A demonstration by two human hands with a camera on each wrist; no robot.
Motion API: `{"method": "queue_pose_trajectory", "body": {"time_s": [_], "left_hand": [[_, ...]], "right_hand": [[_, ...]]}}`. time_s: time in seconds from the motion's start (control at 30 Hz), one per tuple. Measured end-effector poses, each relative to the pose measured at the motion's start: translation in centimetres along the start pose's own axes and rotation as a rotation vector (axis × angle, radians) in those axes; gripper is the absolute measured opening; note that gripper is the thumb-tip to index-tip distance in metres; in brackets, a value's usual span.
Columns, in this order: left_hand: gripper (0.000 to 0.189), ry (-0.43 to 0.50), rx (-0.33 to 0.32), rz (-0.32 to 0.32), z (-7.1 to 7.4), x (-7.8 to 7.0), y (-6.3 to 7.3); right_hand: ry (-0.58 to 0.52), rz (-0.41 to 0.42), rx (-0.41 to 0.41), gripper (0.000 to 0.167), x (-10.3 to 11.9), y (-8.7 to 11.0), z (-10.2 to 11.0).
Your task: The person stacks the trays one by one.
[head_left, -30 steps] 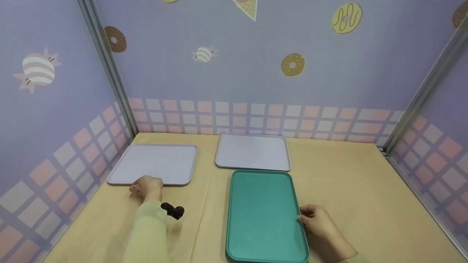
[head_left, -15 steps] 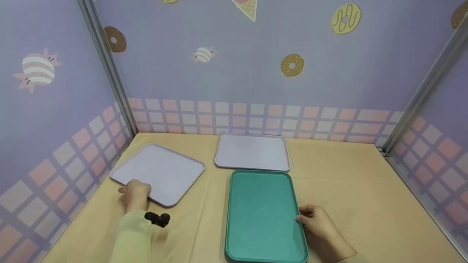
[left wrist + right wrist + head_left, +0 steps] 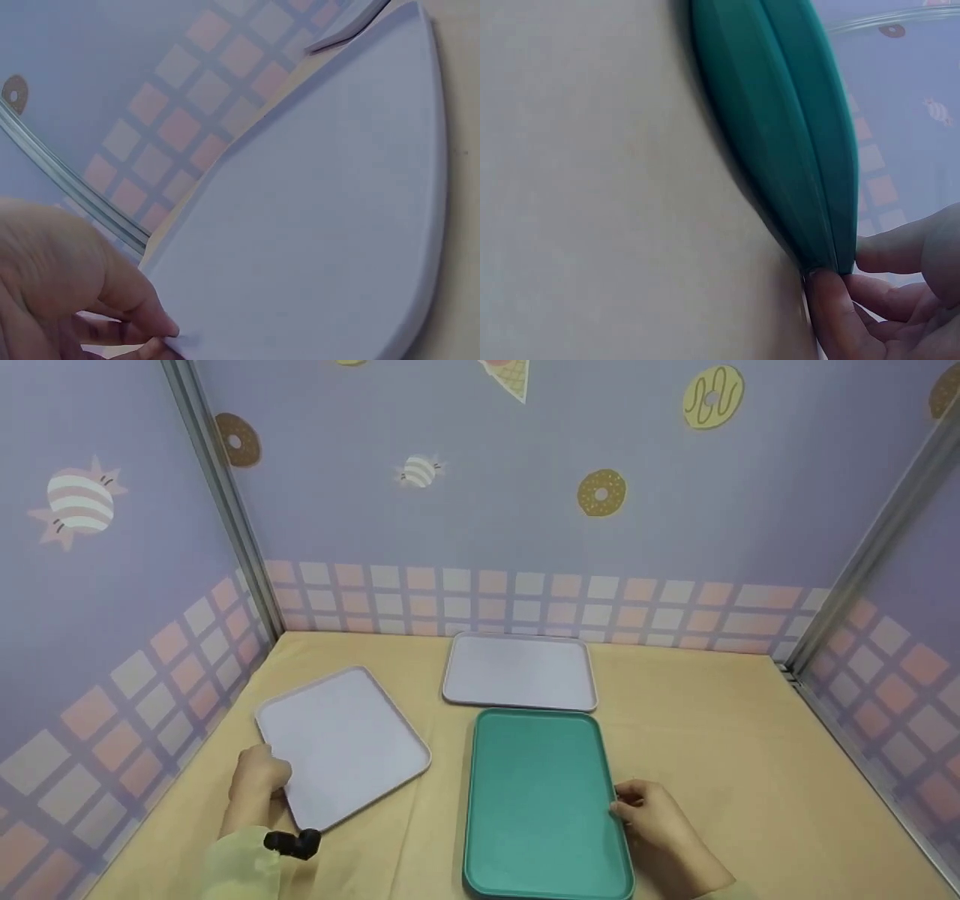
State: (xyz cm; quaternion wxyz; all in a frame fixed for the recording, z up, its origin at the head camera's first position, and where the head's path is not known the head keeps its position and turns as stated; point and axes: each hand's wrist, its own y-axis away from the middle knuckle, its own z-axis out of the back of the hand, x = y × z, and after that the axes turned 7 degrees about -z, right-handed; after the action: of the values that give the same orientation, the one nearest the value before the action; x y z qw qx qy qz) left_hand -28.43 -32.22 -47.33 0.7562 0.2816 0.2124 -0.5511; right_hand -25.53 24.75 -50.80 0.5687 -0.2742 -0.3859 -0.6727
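My left hand [image 3: 256, 781] pinches the left edge of a pale lavender tray [image 3: 345, 746], which lies turned at an angle on the left side of the table. In the left wrist view the thumb is on the rim of this tray [image 3: 322, 187]; the fingertips beneath are partly hidden. A green tray [image 3: 544, 802] lies lengthwise in front, and my right hand [image 3: 656, 817] pinches its right edge. The right wrist view shows two green layers at the side of this tray [image 3: 780, 127], like two trays stacked, with thumb and fingers at the edge.
Another pale lavender tray [image 3: 519, 669] lies at the back, just beyond the green one. A yellow cloth [image 3: 735, 735] covers the table. Patterned walls [image 3: 480, 510] with metal corner posts [image 3: 225, 502] enclose the back and both sides.
The left lavender tray has turned anticlockwise and come nearer, with my left hand moving left and toward me on its edge. My right hand and the green tray have stayed put.
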Motion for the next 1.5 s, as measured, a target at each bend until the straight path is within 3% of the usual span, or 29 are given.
{"method": "queue_pose_trajectory", "body": {"time_s": [0.17,0.6,0.8,0.9,1.03,1.17,1.37,1.5], "left_hand": [[0.066,-0.027,0.040,-0.049,0.1,0.3,0.6],[0.062,-0.103,0.031,-0.144,-0.2,0.3,1.5],[0.065,-0.063,0.044,-0.177,-0.3,0.4,1.5],[0.067,-0.034,0.033,-0.187,-0.3,0.5,1.5],[0.067,0.078,0.036,-0.150,-0.2,0.7,1.7],[0.066,0.205,0.065,-0.063,-0.2,1.0,2.1],[0.062,0.310,0.063,0.008,-0.2,1.2,2.3],[0.061,0.368,0.067,0.025,-0.1,1.3,2.3]], "right_hand": [[0.004,0.025,0.010,0.026,-0.1,0.0,0.1],[0.074,0.022,0.037,0.028,0.6,0.0,0.5],[0.196,0.101,-0.044,0.047,3.1,0.4,0.4],[0.139,0.188,-0.061,0.046,5.4,0.7,-0.4],[0.023,0.280,0.047,0.038,8.7,0.9,-3.0],[-0.009,0.312,0.167,0.035,11.3,0.5,-6.6],[-0.290,0.138,0.420,0.042,13.9,-0.6,-11.8],[-0.389,0.043,0.479,0.045,15.0,-1.3,-14.5]]}}
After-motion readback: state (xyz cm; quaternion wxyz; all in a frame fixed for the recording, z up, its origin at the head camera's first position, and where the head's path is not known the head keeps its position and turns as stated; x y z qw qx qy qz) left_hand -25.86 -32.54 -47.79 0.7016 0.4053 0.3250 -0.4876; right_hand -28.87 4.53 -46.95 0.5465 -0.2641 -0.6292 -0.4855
